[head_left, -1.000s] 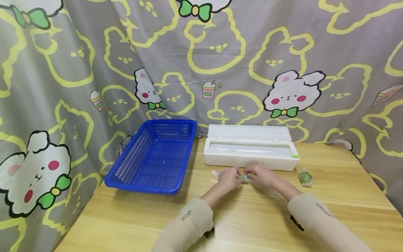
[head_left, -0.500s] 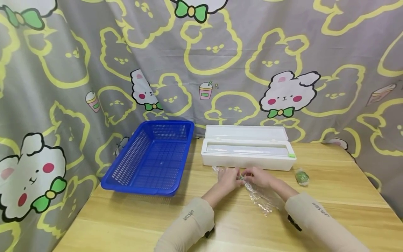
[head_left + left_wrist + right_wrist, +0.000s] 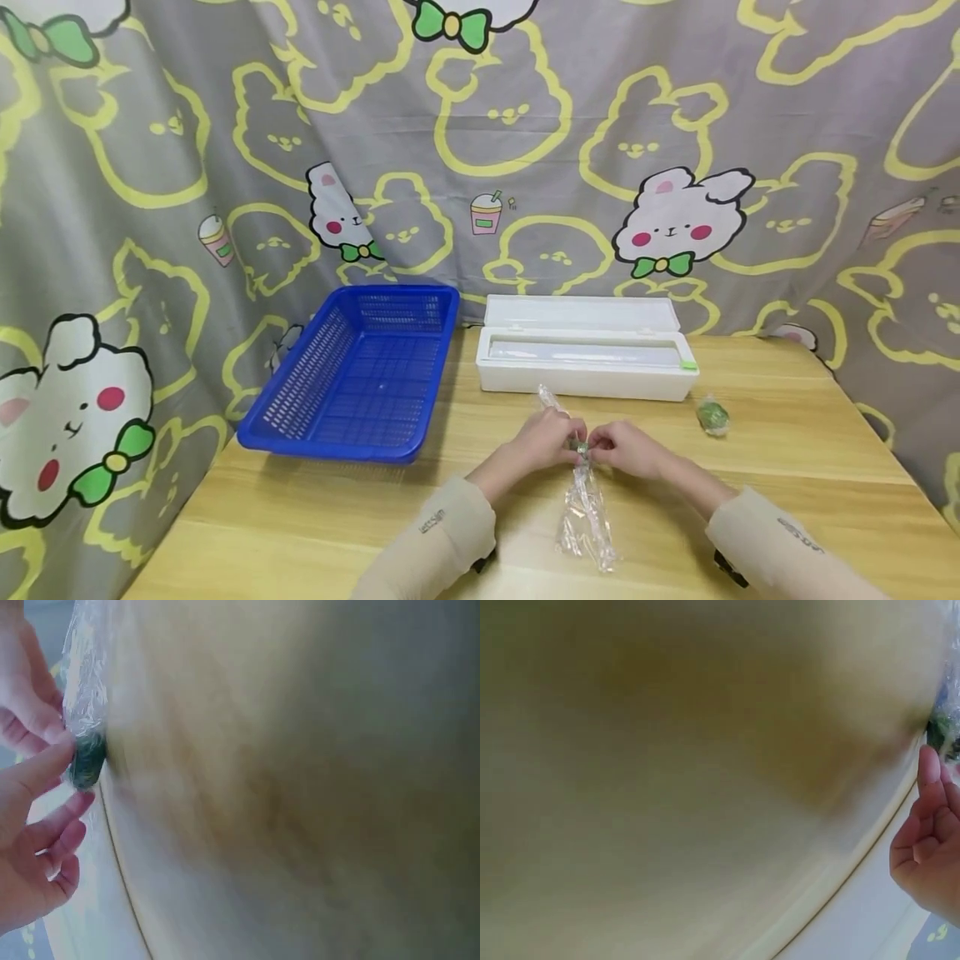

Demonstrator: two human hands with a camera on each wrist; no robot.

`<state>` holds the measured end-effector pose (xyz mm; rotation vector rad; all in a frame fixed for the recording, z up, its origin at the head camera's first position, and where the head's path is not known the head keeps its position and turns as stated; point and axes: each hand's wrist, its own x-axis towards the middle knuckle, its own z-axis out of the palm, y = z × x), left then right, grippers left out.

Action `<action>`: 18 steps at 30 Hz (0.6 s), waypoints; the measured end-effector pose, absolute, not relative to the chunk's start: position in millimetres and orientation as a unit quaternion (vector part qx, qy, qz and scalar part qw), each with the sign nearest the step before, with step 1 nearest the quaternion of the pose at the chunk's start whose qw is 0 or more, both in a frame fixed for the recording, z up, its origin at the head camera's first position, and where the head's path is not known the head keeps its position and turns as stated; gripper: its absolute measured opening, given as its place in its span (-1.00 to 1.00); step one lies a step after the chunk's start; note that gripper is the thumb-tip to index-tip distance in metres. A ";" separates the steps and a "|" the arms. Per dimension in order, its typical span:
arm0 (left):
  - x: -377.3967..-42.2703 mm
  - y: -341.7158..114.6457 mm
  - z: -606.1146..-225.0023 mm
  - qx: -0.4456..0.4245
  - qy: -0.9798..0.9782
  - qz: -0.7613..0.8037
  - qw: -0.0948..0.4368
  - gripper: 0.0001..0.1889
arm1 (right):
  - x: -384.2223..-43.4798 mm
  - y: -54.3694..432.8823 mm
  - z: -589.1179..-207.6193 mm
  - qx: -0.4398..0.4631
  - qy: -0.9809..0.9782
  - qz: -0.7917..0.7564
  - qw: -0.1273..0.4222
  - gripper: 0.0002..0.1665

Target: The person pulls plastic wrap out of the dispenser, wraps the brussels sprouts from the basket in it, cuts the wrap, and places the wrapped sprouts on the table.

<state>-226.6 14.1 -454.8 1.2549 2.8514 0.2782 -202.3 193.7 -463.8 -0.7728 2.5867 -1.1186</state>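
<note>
A small dark green bundle point(image 3: 581, 447) wrapped in clear plastic film sits between my two hands over the middle of the table. My left hand point(image 3: 546, 437) pinches it, thumb on one side and index finger on the other in the left wrist view, where the green piece point(image 3: 88, 763) shows best. From the other side my right hand point(image 3: 628, 448) pinches at the bundle with its fingertips. Loose crinkled film point(image 3: 585, 521) trails from it toward me, and a shorter twisted tail points away. What the green thing is inside the film does not show.
Behind my hands stands a white cling film dispenser box point(image 3: 585, 382), lid raised, with a roll inside. Another film-wrapped green lump point(image 3: 713, 417) lies to the right. A blue plastic basket point(image 3: 330, 450) stands on the left, and a patterned curtain point(image 3: 517, 83) hangs behind the table.
Both hands have drawn nearer to me with the bundle and turned it. The film tails, lying sideways at first, now run toward and away from me.
</note>
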 end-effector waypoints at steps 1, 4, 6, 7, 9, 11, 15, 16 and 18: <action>-224.7 14.2 -454.0 0.412 0.907 0.088 0.006 -0.72 | -198.1 193.8 -463.9 -0.265 0.883 -0.374 0.101 -0.83; -220.2 13.2 -451.6 0.427 0.899 0.092 0.023 -0.74 | -187.6 191.0 -463.7 -0.272 0.891 -0.356 0.077 -0.83; -217.8 10.5 -449.3 0.432 0.895 0.097 0.045 -0.75 | -182.6 186.8 -463.5 -0.275 0.894 -0.346 0.069 -0.85; -216.7 9.1 -448.2 0.436 0.893 0.098 0.059 -0.75 | -180.0 184.8 -463.4 -0.276 0.896 -0.342 0.067 -0.87; -214.4 6.2 -446.4 0.448 0.885 0.095 0.085 -0.74 | -175.1 180.9 -463.4 -0.278 0.899 -0.332 0.063 -0.90; -212.0 2.9 -443.9 0.459 0.877 0.091 0.106 -0.73 | -170.7 177.7 -464.2 -0.286 0.901 -0.322 0.055 -0.89; -209.5 -4.8 -440.6 0.456 0.872 0.115 0.138 -0.74 | -163.5 176.7 -466.7 -0.290 0.911 -0.295 0.013 -0.84; -209.6 -6.7 -440.1 0.453 0.872 0.123 0.141 -0.75 | -161.6 177.8 -467.3 -0.289 0.913 -0.288 0.003 -0.83; -210.7 -10.1 -440.5 0.445 0.872 0.144 0.147 -0.79 | -157.2 180.8 -467.9 -0.299 0.916 -0.269 -0.004 -0.79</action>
